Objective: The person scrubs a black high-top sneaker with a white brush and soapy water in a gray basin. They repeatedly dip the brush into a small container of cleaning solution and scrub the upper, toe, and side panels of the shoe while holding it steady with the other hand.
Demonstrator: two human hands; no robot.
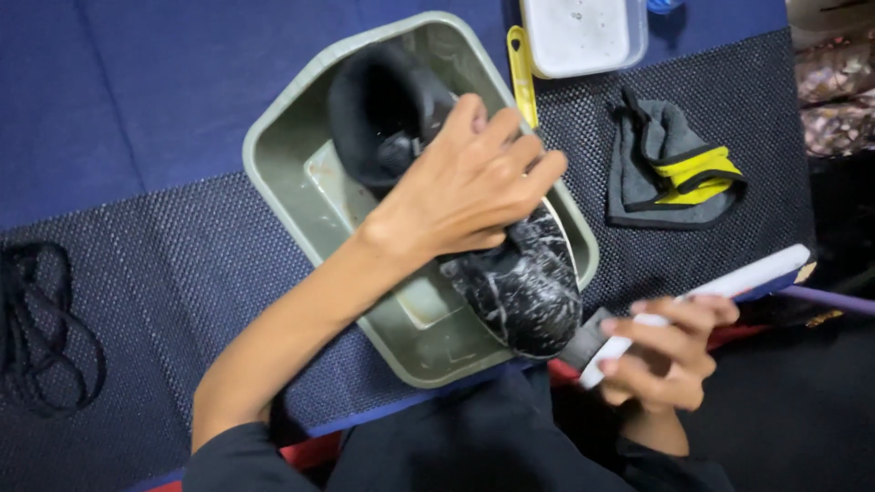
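Shoe (pixel 519 282) in tray (pixel 301 128) | left hand (pixel 465 187) grips it | right hand (pixel 661 351) grasps brush (pixel 720 292) | cloth (pixel 674 169) beside tray

No labels, signs or screens are showing. The nearest thing to a package is a white rectangular plastic container (pixel 583 35) with rounded corners, sitting at the top edge of the view on the blue surface (pixel 164 82), partly cut off by the frame; its pale inside is looking wet or speckled. At the far right edge, crinkled brownish wrapping (pixel 837 100), possibly a bag, is lying partly out of view, too dim and cropped for its kind to be told.
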